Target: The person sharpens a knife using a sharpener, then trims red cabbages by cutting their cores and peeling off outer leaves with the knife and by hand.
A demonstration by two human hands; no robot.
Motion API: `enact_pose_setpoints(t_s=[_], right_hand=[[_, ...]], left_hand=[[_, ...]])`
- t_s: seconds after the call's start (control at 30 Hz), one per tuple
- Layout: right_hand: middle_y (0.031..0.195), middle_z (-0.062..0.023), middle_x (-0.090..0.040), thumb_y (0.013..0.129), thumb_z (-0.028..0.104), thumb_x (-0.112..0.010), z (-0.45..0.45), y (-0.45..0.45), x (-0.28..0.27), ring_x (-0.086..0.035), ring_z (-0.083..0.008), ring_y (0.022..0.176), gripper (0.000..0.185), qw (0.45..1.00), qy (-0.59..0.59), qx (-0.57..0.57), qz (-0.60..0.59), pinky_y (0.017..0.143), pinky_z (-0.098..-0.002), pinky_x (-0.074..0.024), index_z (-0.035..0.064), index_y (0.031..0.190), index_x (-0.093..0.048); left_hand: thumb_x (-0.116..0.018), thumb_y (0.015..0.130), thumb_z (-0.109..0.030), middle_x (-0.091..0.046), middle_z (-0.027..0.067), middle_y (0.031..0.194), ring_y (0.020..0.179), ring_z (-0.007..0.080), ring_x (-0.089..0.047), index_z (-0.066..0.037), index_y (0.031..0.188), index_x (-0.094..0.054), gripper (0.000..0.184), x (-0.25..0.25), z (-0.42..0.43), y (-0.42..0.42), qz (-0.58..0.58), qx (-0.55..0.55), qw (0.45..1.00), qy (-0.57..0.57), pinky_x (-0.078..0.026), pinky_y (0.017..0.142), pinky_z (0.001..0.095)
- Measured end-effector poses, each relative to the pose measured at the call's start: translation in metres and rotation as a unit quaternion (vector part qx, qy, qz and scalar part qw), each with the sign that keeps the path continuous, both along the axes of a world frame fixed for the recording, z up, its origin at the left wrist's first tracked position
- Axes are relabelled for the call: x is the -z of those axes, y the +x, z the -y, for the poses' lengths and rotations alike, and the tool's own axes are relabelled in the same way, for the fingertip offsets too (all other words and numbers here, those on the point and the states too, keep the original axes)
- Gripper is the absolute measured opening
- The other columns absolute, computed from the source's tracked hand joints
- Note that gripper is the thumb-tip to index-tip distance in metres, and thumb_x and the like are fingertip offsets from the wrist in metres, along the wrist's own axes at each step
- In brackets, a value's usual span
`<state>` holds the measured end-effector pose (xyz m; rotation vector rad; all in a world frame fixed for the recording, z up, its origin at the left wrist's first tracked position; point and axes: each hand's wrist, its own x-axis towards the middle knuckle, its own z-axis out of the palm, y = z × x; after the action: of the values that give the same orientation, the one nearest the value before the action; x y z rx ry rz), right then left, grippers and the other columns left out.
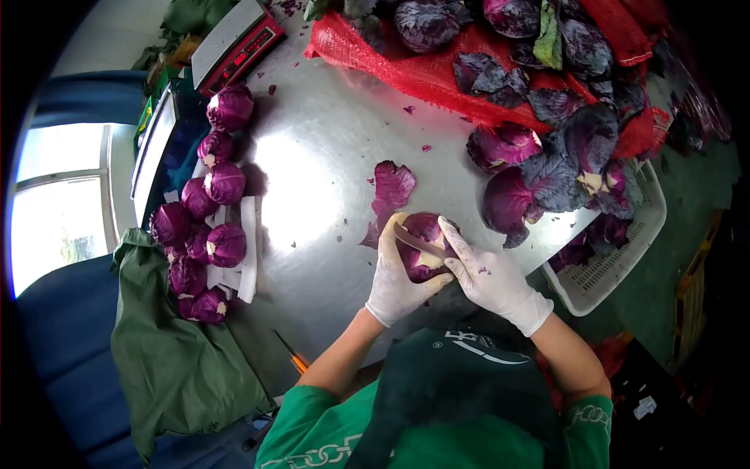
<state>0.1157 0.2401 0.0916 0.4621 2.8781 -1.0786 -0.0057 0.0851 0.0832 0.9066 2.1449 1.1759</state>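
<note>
Both my hands wear white gloves. My left hand (pixel 396 280) is wrapped round the left side of a red cabbage (pixel 423 270), its pale stem end facing up. My right hand (pixel 494 283) grips a knife (pixel 422 244), whose blade lies across the cabbage's stem end; the handle is hidden by the fingers. A loose purple leaf (pixel 393 187) lies on the metal table (pixel 312 305) just beyond my left hand.
Trimmed cabbages (pixel 226 245) line the left side near a red scale (pixel 242 48). Untrimmed cabbages and loose leaves (pixel 508 199) lie at right by a red mesh bag (pixel 422 78). A white crate (pixel 652 211) holds leaves. An orange-handled tool (pixel 298 363) lies at the near edge.
</note>
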Motion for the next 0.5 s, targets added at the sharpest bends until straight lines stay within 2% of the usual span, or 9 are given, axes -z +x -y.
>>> enact_pose_setpoints(t_s=[0.03,0.13,0.27,0.3,0.33,0.37,0.4,0.43,0.5], right_hand=[[0.068,-0.0103,-0.063,0.096,0.036,-0.052,-0.001,-0.001,0.003,-0.062,-0.0304,0.055,0.058,0.999,0.029,-0.011,-0.02,0.048,-0.0432,-0.0505,0.0196,0.149,-0.037],[0.065,-0.0092,-0.061,0.097,0.036,-0.052,-0.004,-0.005,0.006,-0.06,-0.0293,0.052,0.058,0.996,0.063,-0.041,-0.054,0.047,-0.0428,-0.0504,0.0192,0.15,-0.036],[0.069,-0.0127,-0.064,0.098,0.035,-0.05,-0.003,-0.012,0.004,-0.063,-0.0325,0.056,0.047,0.998,0.051,-0.018,-0.033,0.049,-0.0442,-0.0511,0.0219,0.144,-0.045],[0.073,-0.0148,-0.065,0.099,0.035,-0.049,-0.008,-0.017,0.009,-0.064,-0.0348,0.06,0.041,0.996,0.013,0.061,-0.07,0.051,-0.046,-0.0512,0.0223,0.138,-0.049],[0.077,-0.017,-0.066,0.1,0.034,-0.048,-0.016,-0.023,0.013,-0.065,-0.0371,0.065,0.035,0.984,-0.025,0.14,-0.105,0.053,-0.0477,-0.0514,0.0227,0.133,-0.053],[0.083,-0.0203,-0.067,0.101,0.035,-0.045,-0.04,-0.027,0.023,-0.066,-0.0398,0.073,0.028,0.974,-0.051,0.216,-0.04,0.058,-0.0507,-0.0509,0.0213,0.123,-0.057],[0.083,-0.0203,-0.067,0.101,0.037,-0.044,-0.062,-0.025,0.047,-0.065,-0.0406,0.075,0.033,0.969,-0.074,0.237,0.001,0.061,-0.0497,-0.0511,0.0204,0.128,-0.056],[0.081,-0.0196,-0.068,0.101,0.038,-0.045,-0.078,-0.02,0.09,-0.067,-0.0396,0.075,0.039,0.95,-0.072,0.262,-0.153,0.063,-0.0468,-0.0512,0.0181,0.134,-0.053],[0.079,-0.0185,-0.067,0.099,0.04,-0.05,-0.097,-0.019,0.056,-0.066,-0.0348,0.069,0.05,0.902,-0.23,0.365,0.021,0.063,-0.0433,-0.0508,0.0156,0.142,-0.045]], left_hand=[[-0.089,0.062,-0.021,-0.035,0.0222,0.137,0.126,0.0352,-0.044,0.002,0.143,-0.021,0.108,-0.002,0.0,0.0,-0.001,0.005,1.0,-0.007,-0.039,0.104,0.0431],[-0.089,0.063,-0.019,-0.035,0.0225,0.138,0.127,0.0358,-0.043,0.001,0.144,-0.021,0.108,-0.002,0.002,0.001,0.013,-0.001,1.0,-0.008,-0.038,0.105,0.0433],[-0.089,0.062,-0.017,-0.032,0.0247,0.142,0.132,0.0384,-0.039,0.0,0.139,-0.024,0.102,0.004,0.004,0.004,-0.005,-0.016,1.0,0.019,-0.036,0.108,0.045],[-0.089,0.062,-0.017,-0.032,0.0247,0.142,0.132,0.0384,-0.039,0.0,0.139,-0.024,0.102,0.002,0.004,0.006,-0.003,-0.016,1.0,0.018,-0.036,0.108,0.045],[-0.089,0.062,-0.016,-0.031,0.0238,0.144,0.134,0.0361,-0.038,-0.002,0.136,-0.026,0.098,-0.002,0.004,0.011,-0.067,0.02,0.997,0.028,-0.035,0.108,0.0451],[-0.089,0.063,-0.015,-0.03,0.0228,0.146,0.135,0.0338,-0.038,-0.004,0.132,-0.028,0.093,-0.005,0.005,0.015,-0.132,0.056,0.989,0.04,-0.035,0.109,0.0453],[-0.09,0.064,-0.018,-0.027,0.025,0.149,0.138,0.0373,-0.033,-0.006,0.125,-0.028,0.088,0.0,0.009,0.017,-0.118,0.068,0.989,0.058,-0.029,0.112,0.0481],[-0.09,0.064,-0.018,-0.027,0.025,0.149,0.138,0.0373,-0.033,-0.006,0.125,-0.028,0.088,0.007,0.015,0.016,-0.119,0.075,0.988,0.057,-0.029,0.112,0.0481],[-0.091,0.064,-0.021,-0.025,0.0274,0.149,0.139,0.0392,-0.031,-0.008,0.123,-0.026,0.088,0.017,0.025,0.015,-0.009,-0.035,0.995,0.092,-0.026,0.113,0.0486]])
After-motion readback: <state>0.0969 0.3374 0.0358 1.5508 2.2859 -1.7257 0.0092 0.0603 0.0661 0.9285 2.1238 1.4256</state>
